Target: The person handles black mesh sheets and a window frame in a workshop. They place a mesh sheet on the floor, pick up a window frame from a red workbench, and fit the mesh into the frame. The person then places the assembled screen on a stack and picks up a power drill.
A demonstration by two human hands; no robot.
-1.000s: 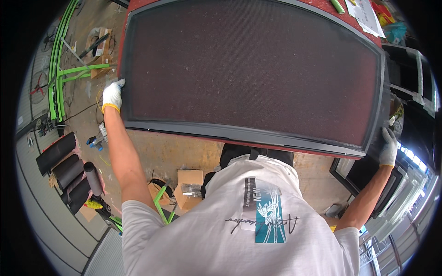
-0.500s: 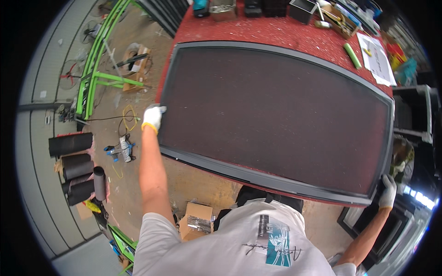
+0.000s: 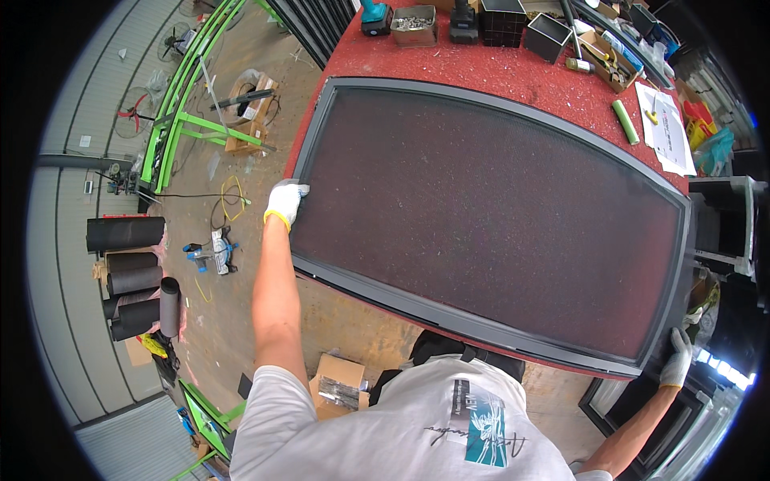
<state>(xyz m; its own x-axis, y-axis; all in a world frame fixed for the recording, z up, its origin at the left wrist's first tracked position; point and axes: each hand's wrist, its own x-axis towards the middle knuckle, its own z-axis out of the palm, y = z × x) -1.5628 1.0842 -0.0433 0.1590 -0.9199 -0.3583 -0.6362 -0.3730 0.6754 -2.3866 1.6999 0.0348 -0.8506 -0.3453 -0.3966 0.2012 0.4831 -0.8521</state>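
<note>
Change: a second ago the screen frame (image 3: 489, 216) sat close under the person's chest and hid nearly all of the table; now it lies further out, with the red top showing beyond its far rail and the tools in sight.
Meaning: I'd judge the panel is being carried or slid onto the table (image 3: 513, 68) and is near its resting place, though both hands are still on it.
Left hand (image 3: 285, 203): white glove with a yellow cuff, fingers curled over the frame's left rail near its upper corner, gripping it.
Right hand (image 3: 678, 361): gloved too, closed on the frame's lower right corner at the end of a long reach; the fingers are partly hidden behind the rail.
Frame: dark border, dark mesh inside, lying flat across the red table, its near rail over the table's near edge.
Floor, left: black rolls (image 3: 128, 272), green steel stand (image 3: 188, 96).
Far edge: drill (image 3: 374, 16), tray of screws (image 3: 415, 22), green tube (image 3: 626, 122), papers (image 3: 667, 128).
</note>
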